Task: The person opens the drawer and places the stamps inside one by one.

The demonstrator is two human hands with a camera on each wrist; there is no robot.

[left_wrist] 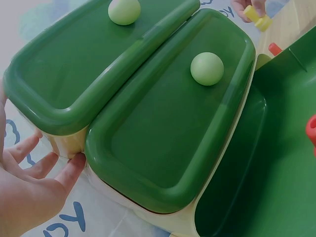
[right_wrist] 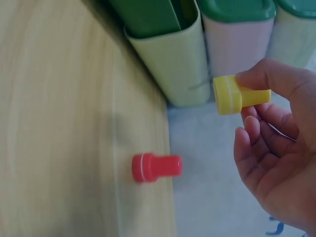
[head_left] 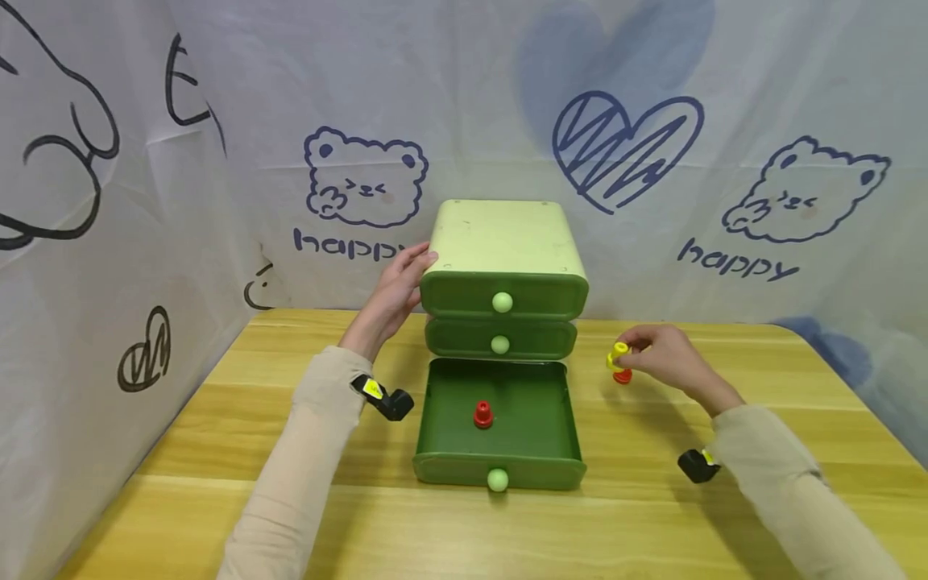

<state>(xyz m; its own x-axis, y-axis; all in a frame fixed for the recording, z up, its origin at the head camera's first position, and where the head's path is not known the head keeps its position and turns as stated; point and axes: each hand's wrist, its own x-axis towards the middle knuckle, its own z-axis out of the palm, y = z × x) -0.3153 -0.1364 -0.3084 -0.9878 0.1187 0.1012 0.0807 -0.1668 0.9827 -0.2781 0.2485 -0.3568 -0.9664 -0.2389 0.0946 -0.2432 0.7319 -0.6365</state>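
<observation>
A small drawer cabinet (head_left: 507,234) with a pale yellow-green top and green drawer fronts stands at the back of the table. My left hand (head_left: 395,294) rests against its left side, fingers fairly straight on the casing. The bottom drawer (head_left: 536,419) is pulled out, and a red peg-shaped piece (head_left: 482,416) stands inside it. To the right of the cabinet, my right hand (head_left: 670,358) pinches a yellow peg-shaped piece (right_wrist: 228,96) between thumb and fingers, above the table. Just below it, another red peg-shaped piece (right_wrist: 150,168) stands on the wood.
The upper drawer (head_left: 536,296) and middle drawer (head_left: 540,338) are closed, each with a round pale green knob. Behind the wooden table (head_left: 623,524) hangs a white cloth (head_left: 478,97) with drawn bears and hearts; it also covers the left side.
</observation>
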